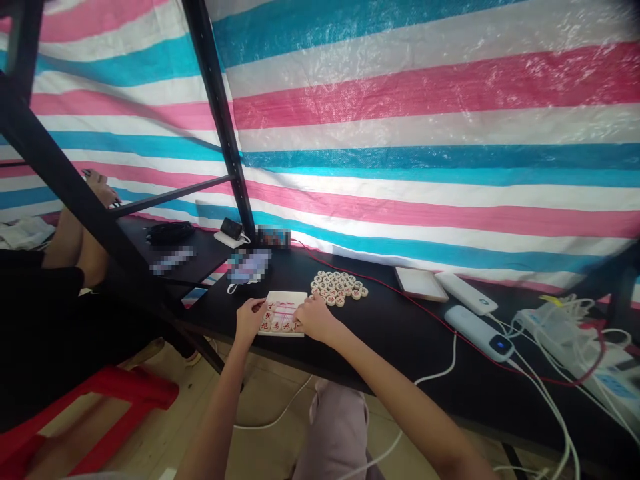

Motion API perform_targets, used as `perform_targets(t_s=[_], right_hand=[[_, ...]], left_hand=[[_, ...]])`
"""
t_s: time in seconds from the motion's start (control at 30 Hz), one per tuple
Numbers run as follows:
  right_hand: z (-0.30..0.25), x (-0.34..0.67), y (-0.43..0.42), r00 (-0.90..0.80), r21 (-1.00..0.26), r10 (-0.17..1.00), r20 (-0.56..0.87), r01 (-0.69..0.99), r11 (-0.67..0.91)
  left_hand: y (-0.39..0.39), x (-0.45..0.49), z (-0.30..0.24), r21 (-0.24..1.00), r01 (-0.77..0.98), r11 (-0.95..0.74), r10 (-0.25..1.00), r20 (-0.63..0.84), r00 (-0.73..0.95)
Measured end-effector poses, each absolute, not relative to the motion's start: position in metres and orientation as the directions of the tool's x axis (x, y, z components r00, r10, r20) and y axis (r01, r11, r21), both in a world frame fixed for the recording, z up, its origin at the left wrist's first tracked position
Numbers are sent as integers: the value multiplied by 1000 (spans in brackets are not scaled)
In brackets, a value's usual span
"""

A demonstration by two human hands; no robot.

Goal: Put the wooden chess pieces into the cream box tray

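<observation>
A shallow white box (pixel 287 295) lies at the near edge of the black table, with Chinese chess pieces (pixel 276 326) along its left side and near side. Pink lines show on the bottom of the box. My left hand (pixel 249 323) is closed at the box's left edge, thumb and fingers curled over it. At the right side my right hand (pixel 316 317) is bent over the box with its fingers pinched together. Whatever those fingers hold is hidden. Behind that hand, a cluster of loose Chinese chess pieces (pixel 340 287) lies on the table.
A white box lid or tray (pixel 421 285), a white device (pixel 466 293) and a power bank (pixel 479 333) lie to the right among tangled cables. A red cable (pixel 373 280) crosses the table. Another person's hand (pixel 101 189) shows beyond the black frame (pixel 220 113) at left.
</observation>
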State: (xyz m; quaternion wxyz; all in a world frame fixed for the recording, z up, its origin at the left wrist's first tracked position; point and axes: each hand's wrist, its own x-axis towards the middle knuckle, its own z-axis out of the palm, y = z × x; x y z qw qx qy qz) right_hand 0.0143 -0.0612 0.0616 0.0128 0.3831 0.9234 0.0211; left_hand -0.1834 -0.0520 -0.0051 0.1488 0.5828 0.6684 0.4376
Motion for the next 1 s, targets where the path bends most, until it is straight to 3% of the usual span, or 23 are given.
perform_targets(t_s=[0.13,0.33,0.5,0.6,0.87,1.0], right_hand=[[57,16,-58,-709,15,705,21,705,709],[51,25,-51,-720,-211,683,124,654,727],[51,61,-42,-542,-579,773,330,530,619],[50,104,-34,-518,-758,809,277,400,515],[37,169,-19,-519,-641,850,86,624,447],[27,162,-26,-437,-479,872,221,730,487]], left_hand=[[-52,-184,-4,748,661,-58,908,314,-276],[-50,-186,-6,746,662,-71,908,323,-267],[-49,-187,-5,746,661,-77,910,324,-259],[-50,-186,-4,744,664,-75,913,319,-254],[-50,-185,-3,743,667,-64,912,314,-262],[-52,-184,-3,739,670,-74,911,324,-256]])
